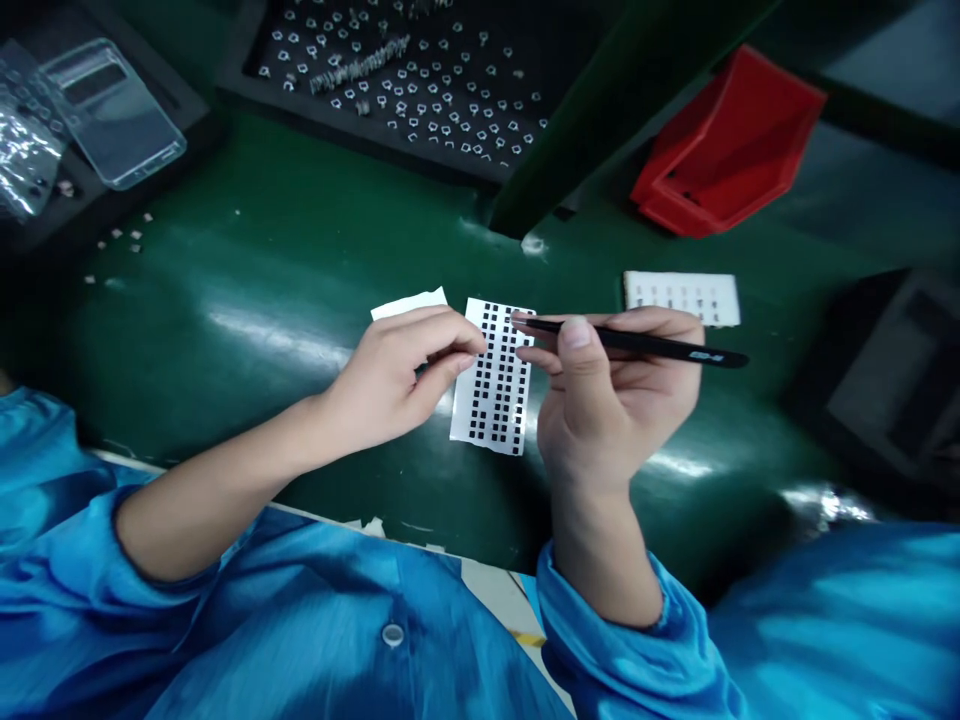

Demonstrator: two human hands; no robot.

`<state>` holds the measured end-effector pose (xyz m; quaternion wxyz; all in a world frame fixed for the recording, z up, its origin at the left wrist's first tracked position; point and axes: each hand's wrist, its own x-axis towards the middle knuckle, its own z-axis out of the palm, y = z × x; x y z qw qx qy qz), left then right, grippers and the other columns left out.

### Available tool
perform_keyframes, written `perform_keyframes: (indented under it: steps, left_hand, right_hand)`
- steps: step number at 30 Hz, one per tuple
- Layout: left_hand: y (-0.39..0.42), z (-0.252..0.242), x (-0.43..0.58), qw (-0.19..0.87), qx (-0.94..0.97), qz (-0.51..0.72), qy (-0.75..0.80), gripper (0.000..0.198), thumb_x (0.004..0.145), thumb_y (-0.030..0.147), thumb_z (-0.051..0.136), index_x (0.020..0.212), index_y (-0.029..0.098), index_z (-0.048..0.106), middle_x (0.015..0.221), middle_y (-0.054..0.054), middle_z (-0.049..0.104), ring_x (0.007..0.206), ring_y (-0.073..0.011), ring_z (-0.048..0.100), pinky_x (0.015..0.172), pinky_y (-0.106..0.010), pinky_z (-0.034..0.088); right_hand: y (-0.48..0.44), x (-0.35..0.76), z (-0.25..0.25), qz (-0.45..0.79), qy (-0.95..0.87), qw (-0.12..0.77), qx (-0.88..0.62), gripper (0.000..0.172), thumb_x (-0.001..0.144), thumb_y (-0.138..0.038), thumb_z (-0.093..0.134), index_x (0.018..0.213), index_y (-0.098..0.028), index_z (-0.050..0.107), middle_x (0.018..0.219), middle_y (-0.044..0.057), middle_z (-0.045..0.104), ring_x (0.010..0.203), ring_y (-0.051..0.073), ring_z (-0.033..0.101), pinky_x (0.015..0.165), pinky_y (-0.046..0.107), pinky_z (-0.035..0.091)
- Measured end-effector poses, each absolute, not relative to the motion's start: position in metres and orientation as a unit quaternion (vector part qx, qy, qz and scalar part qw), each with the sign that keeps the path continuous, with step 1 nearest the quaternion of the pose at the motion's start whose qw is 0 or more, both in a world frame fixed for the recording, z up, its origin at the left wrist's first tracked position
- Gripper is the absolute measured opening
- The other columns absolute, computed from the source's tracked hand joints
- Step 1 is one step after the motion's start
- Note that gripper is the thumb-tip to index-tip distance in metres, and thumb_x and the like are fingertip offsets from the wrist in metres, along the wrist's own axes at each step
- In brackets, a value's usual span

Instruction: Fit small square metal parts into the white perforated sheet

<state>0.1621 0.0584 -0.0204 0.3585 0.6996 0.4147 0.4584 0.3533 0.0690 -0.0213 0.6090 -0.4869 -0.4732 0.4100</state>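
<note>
A white sheet with rows of small black squares (463,400) lies on the green tabletop between my hands. My left hand (390,375) is closed in a pinch over its left edge. What its fingertips hold, if anything, is too small to make out. Black tweezers (637,342) rest across the fingers of my right hand (611,400), pressed there by the thumb. Their tips reach the sheet's upper right part. Behind my left hand, a piece of white paper (409,303) is partly covered.
A dark tray (465,165) with many small metal parts stands at the back, beside a dark green post (570,140). Further right are a red bin (727,150) and a white block with small slots (680,283). Clear plastic case (124,125) and small loose pieces (135,235) lie left.
</note>
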Motion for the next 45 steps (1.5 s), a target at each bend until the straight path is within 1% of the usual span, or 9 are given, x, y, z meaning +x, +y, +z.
perform_keyframes:
  steps: [3, 10, 14, 23, 29, 34, 37, 41, 45]
  left_hand:
    - [0.056, -0.022, 0.163, 0.412, 0.660, 0.449, 0.439, 0.010, 0.100, 0.015, 0.067, 0.099, 0.022, 0.074, 0.096, -0.004, 0.078, 0.087, -0.0184, 0.072, 0.079, -0.032, 0.056]
    - [0.058, -0.018, 0.163, 0.637, 0.439, 0.472, 0.422, 0.007, 0.097, 0.024, 0.078, 0.101, 0.019, 0.075, 0.096, -0.007, 0.081, 0.083, -0.0172, 0.078, 0.079, -0.031, 0.065]
    - [0.060, -0.013, 0.161, 0.683, 0.372, 0.475, 0.411, 0.013, 0.093, 0.026, 0.086, 0.095, 0.016, 0.077, 0.097, -0.008, 0.083, 0.084, -0.0170, 0.081, 0.080, -0.029, 0.067]
    - [0.060, -0.012, 0.159, 0.730, 0.259, 0.482, 0.409, 0.021, 0.082, 0.026, 0.097, 0.094, 0.014, 0.084, 0.095, -0.008, 0.085, 0.080, -0.0143, 0.081, 0.078, -0.025, 0.067]
    - [0.063, -0.015, 0.157, 0.718, 0.224, 0.497, 0.434, 0.023, 0.077, 0.028, 0.101, 0.091, 0.014, 0.088, 0.094, -0.009, 0.086, 0.087, -0.0153, 0.082, 0.087, -0.024, 0.067]
    - [0.067, -0.015, 0.153, 0.684, 0.248, 0.515, 0.452, 0.034, 0.069, 0.032, 0.107, 0.083, 0.016, 0.081, 0.076, -0.002, 0.078, 0.065, -0.0082, 0.069, 0.066, -0.018, 0.058]
    - [0.079, -0.007, 0.150, 0.653, 0.317, 0.538, 0.429, 0.038, 0.075, 0.035, 0.103, 0.082, 0.018, 0.070, 0.078, 0.001, 0.073, 0.062, -0.0062, 0.062, 0.062, -0.019, 0.052]
    - [0.136, 0.000, 0.138, 0.454, 0.507, 0.532, 0.503, 0.032, 0.089, 0.040, 0.086, 0.084, 0.021, 0.062, 0.091, -0.002, 0.077, 0.070, -0.0118, 0.066, 0.070, -0.028, 0.056]
    - [0.231, -0.006, 0.120, 0.314, 0.573, 0.484, 0.583, 0.019, 0.087, 0.022, 0.084, 0.082, 0.019, 0.067, 0.087, -0.003, 0.076, 0.086, -0.0173, 0.073, 0.088, -0.033, 0.059]
  right_hand:
    - [0.069, 0.354, -0.023, 0.404, -0.469, 0.615, -0.488, 0.037, 0.093, -0.039, 0.091, 0.105, -0.030, 0.057, 0.092, -0.005, 0.077, 0.088, 0.021, 0.086, 0.069, 0.032, 0.071]
    - [0.072, 0.352, -0.027, 0.382, -0.477, 0.624, -0.487, 0.037, 0.091, -0.037, 0.094, 0.102, -0.026, 0.061, 0.091, -0.002, 0.083, 0.081, 0.020, 0.086, 0.065, 0.029, 0.068]
    - [0.074, 0.351, -0.027, 0.376, -0.479, 0.628, -0.484, 0.039, 0.088, -0.040, 0.095, 0.100, -0.026, 0.061, 0.089, -0.003, 0.082, 0.073, 0.019, 0.084, 0.064, 0.030, 0.069]
    - [0.074, 0.352, -0.027, 0.380, -0.474, 0.627, -0.488, 0.040, 0.086, -0.043, 0.096, 0.099, -0.026, 0.062, 0.090, -0.001, 0.079, 0.072, 0.019, 0.083, 0.061, 0.031, 0.069]
    - [0.073, 0.350, -0.025, 0.400, -0.455, 0.627, -0.490, 0.041, 0.084, -0.042, 0.098, 0.098, -0.026, 0.063, 0.088, 0.000, 0.082, 0.073, 0.022, 0.084, 0.066, 0.032, 0.069]
    - [0.072, 0.351, -0.023, 0.442, -0.429, 0.620, -0.486, 0.043, 0.082, -0.044, 0.099, 0.097, -0.025, 0.063, 0.089, 0.004, 0.085, 0.069, 0.023, 0.084, 0.067, 0.034, 0.069]
    - [0.071, 0.352, -0.022, 0.456, -0.415, 0.625, -0.478, 0.045, 0.081, -0.045, 0.101, 0.097, -0.024, 0.064, 0.090, 0.005, 0.085, 0.066, 0.023, 0.084, 0.065, 0.033, 0.069]
    - [0.067, 0.354, -0.018, 0.466, -0.408, 0.616, -0.486, 0.045, 0.083, -0.050, 0.099, 0.096, -0.023, 0.065, 0.090, 0.008, 0.086, 0.067, 0.025, 0.084, 0.061, 0.032, 0.068]
    - [0.066, 0.355, -0.014, 0.474, -0.415, 0.610, -0.481, 0.044, 0.086, -0.053, 0.095, 0.095, -0.024, 0.065, 0.090, 0.010, 0.086, 0.072, 0.028, 0.086, 0.061, 0.033, 0.068]
